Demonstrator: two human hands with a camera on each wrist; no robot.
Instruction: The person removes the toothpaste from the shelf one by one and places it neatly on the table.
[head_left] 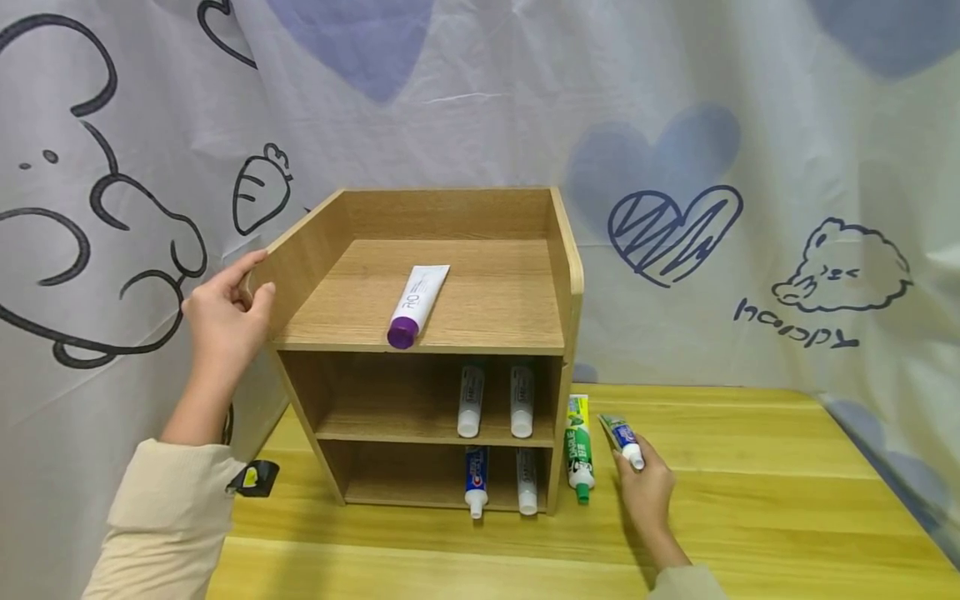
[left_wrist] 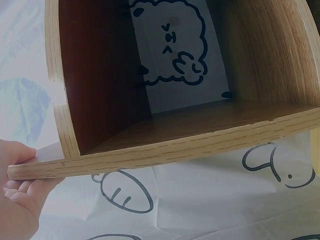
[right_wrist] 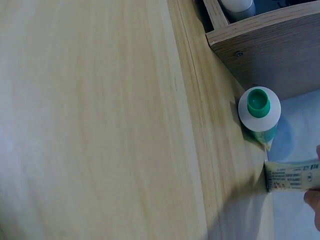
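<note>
My left hand (head_left: 228,321) grips the top edge of the left side panel of a wooden shelf unit (head_left: 420,346), thumb on one face and fingers on the other. To the right of the unit, my right hand (head_left: 648,492) holds a small blue-and-green toothpaste tube (head_left: 621,435) by its white-cap end. In the right wrist view, the flat end of this tube (right_wrist: 287,176) is right at the table, with only fingertips showing. Between that hand and the unit lies a green-and-yellow toothpaste tube (head_left: 580,450), its green cap toward me.
A white tube with a purple cap (head_left: 422,298) lies on the top board. Two white-capped tubes (head_left: 471,400) sit on the middle shelf. Below them are a blue tube (head_left: 476,475) and a pale tube (head_left: 527,479). A printed curtain (head_left: 487,125) hangs behind the wooden table (head_left: 787,500).
</note>
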